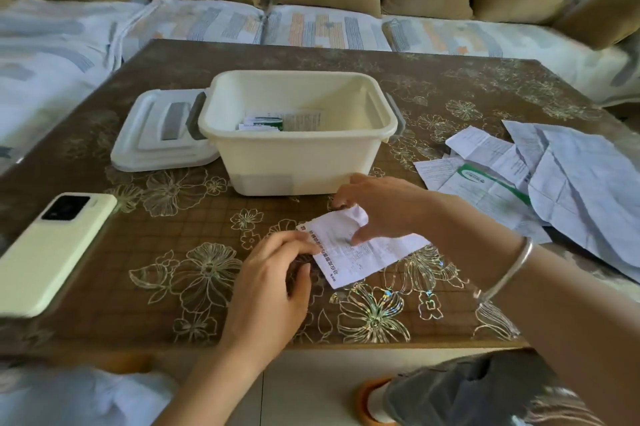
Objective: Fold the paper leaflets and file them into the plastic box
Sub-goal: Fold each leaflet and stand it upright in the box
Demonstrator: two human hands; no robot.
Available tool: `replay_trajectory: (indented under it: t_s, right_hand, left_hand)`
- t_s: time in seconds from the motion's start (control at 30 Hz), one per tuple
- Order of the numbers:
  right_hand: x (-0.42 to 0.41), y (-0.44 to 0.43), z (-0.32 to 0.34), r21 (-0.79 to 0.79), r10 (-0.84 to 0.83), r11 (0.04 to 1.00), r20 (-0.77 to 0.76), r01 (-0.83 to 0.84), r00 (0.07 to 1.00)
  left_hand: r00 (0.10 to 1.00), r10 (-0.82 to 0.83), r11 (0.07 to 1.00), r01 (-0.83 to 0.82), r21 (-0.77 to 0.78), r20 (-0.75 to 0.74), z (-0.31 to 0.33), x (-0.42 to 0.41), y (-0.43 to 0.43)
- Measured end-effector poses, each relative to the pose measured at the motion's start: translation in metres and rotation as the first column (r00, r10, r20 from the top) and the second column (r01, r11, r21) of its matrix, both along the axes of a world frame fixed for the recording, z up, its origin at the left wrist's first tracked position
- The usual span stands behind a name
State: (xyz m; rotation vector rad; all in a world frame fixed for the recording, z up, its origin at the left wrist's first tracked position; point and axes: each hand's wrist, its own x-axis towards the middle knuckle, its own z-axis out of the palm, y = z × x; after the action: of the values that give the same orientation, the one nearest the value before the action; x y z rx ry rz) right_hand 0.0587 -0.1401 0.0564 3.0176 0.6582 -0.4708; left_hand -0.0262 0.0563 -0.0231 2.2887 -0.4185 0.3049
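Both hands grasp one leaflet: the left hand pinches its 9 o'clock edge with curled fingers, and the right hand, wearing one bracelet, curls its fingers over the raised 12 o'clock corner while the thumb presses the sheet's middle. The sheet lies on the table at 6 o'clock from one open plastic box, near its front wall. Inside the box lie a few folded leaflets; their number cannot be told. One lid lies just beside the box at 9 o'clock. One pile of unfolded leaflets, overlapping and uncountable, spreads at 3 o'clock. One phone lies camera side up at 8 o'clock.
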Motion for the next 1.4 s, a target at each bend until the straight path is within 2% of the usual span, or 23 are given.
replay_trajectory:
  t_s: [0.2,0.3,0.37,0.43,0.5,0.53,0.57,0.6,0.67,0.77,0.9,1.0,1.2,1.4]
  right_hand:
    - [-0.007,0.004,0.003,-0.132,-0.02,0.991,0.125,0.037,0.992]
    - [-0.013,-0.001,0.0,0.006,-0.107,0.994,0.206,0.108,0.973]
    - [-0.019,-0.006,0.004,0.231,-0.241,0.955,0.227,0.189,0.943]
    - [-0.028,-0.01,0.011,0.531,-0.377,0.817,0.196,0.225,0.905]
    - [-0.04,-0.007,0.016,0.802,-0.452,0.573,0.137,0.169,0.881]
    - [-0.047,-0.006,0.015,0.892,-0.452,0.435,0.099,0.123,0.886]
    - [-0.054,-0.005,0.013,0.935,-0.424,0.348,0.092,0.068,0.901]
    - [-0.061,-0.003,0.006,0.945,-0.383,0.327,0.115,0.019,0.917]
    - [-0.073,-0.001,-0.014,0.935,-0.284,0.355,0.107,0.001,0.953]
    - [-0.084,-0.003,-0.047,0.886,-0.282,0.452,0.038,0.098,0.959]
    - [-0.09,-0.005,-0.069,0.808,-0.266,0.589,0.173,0.018,0.948]
    - [-0.093,-0.003,-0.071,0.747,-0.228,0.664,0.23,-0.021,0.946]
    - [-0.102,-0.002,-0.069,0.76,-0.303,0.646,0.174,0.068,0.937]
    - [-0.094,0.013,-0.062,0.745,-0.432,0.642,0.158,0.18,0.888]
  left_hand:
    - [0.999,0.002,0.993,-0.008,-0.116,-0.048,0.005,-0.004,0.002]
    - [0.996,0.005,0.991,-0.018,-0.133,-0.093,0.005,-0.004,0.003]
    - [0.992,0.0,0.983,-0.023,-0.183,-0.124,0.007,-0.002,0.004]
    - [0.989,0.004,0.958,-0.045,-0.283,-0.145,0.012,0.001,0.006]
    - [0.989,-0.007,0.92,-0.052,-0.388,-0.148,0.022,0.003,0.009]
    - [0.992,-0.012,0.91,-0.04,-0.412,-0.123,0.026,0.003,0.011]
    - [0.996,-0.011,0.91,-0.027,-0.413,-0.09,0.029,0.004,0.014]
    - [0.998,-0.009,0.915,-0.015,-0.403,-0.058,0.031,0.004,0.018]
    - [1.0,0.006,0.932,-0.011,-0.361,-0.015,0.029,0.006,0.027]
    - [0.992,0.063,0.989,-0.047,-0.141,0.109,0.019,0.007,0.04]
    - [0.988,0.034,0.999,-0.04,0.036,0.15,0.004,0.005,0.045]
    - [0.994,-0.01,0.999,0.007,0.033,0.106,-0.001,0.003,0.045]
    - [0.998,0.034,0.999,-0.033,-0.018,0.044,0.002,-0.006,0.044]
    - [0.978,0.164,0.984,-0.171,0.044,0.131,0.006,-0.005,0.028]
